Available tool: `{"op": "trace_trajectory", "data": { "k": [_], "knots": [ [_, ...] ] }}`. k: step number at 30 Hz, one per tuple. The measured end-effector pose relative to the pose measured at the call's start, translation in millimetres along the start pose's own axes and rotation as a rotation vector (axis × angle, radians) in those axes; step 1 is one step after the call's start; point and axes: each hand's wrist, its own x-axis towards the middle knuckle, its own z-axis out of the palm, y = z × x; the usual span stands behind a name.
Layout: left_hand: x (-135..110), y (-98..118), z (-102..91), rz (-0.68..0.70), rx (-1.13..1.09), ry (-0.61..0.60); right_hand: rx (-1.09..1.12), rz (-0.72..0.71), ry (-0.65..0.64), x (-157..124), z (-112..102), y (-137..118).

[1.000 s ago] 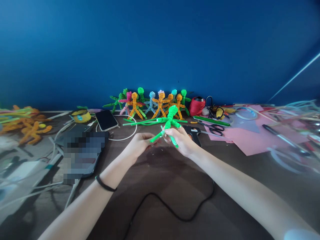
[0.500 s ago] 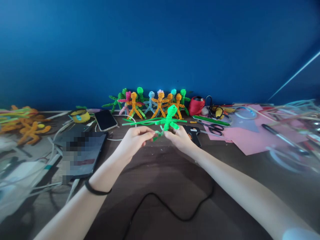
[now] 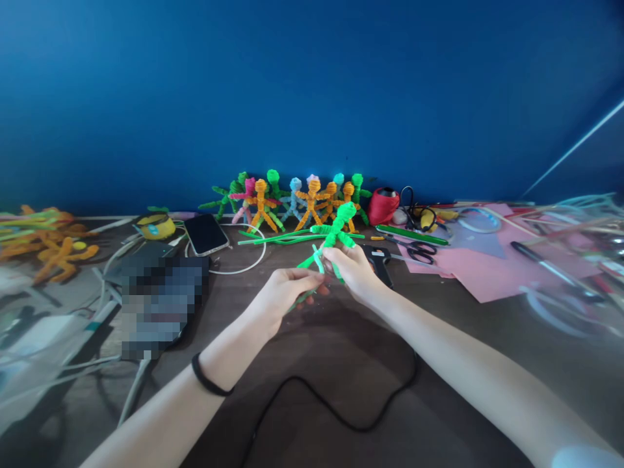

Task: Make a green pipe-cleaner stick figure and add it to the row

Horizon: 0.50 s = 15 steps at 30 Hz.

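A bright green pipe-cleaner figure (image 3: 338, 224) is held over the middle of the table, its head tilted up to the right and its arms spread. My right hand (image 3: 355, 268) grips it around the lower body, fingers closed. My left hand (image 3: 285, 291) is closed in a pinch on a green pipe cleaner (image 3: 318, 258) at the figure's lower end. Part of that strand is hidden by my fingers. Behind the figure, several loose green pipe cleaners (image 3: 277, 239) lie on the table.
Several coloured pipe-cleaner figures (image 3: 312, 195) stand along the blue wall. A glue gun (image 3: 381, 261), scissors (image 3: 420, 251) and pink paper (image 3: 480, 270) lie to the right. On the left are a phone (image 3: 207, 234), a yellow roll (image 3: 156, 226) and orange figures (image 3: 65, 253). A black cable (image 3: 336, 416) crosses the front.
My left hand has moved right and slightly down, still pinching. The green figure has shifted right and leans more to the right in my right hand.
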Motion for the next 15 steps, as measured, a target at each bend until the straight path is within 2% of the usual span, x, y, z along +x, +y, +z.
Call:
{"op": "trace_trajectory", "data": {
  "k": [6, 11, 15],
  "knots": [
    [6.5, -7.0, -3.8, -0.076, -0.135, -0.042, 0.129, 0.061, -0.004, -2.5, 4.0, -6.4],
    [14.1, -10.2, -10.9, -0.072, -0.217, -0.075, 0.205, 0.089, -0.106, -5.0, 4.0, -12.0],
    [18.6, -7.3, -17.8, -0.07, -0.215, -0.04, 0.22, 0.095, -0.165, -5.1, 2.3, -14.6]
  ]
}}
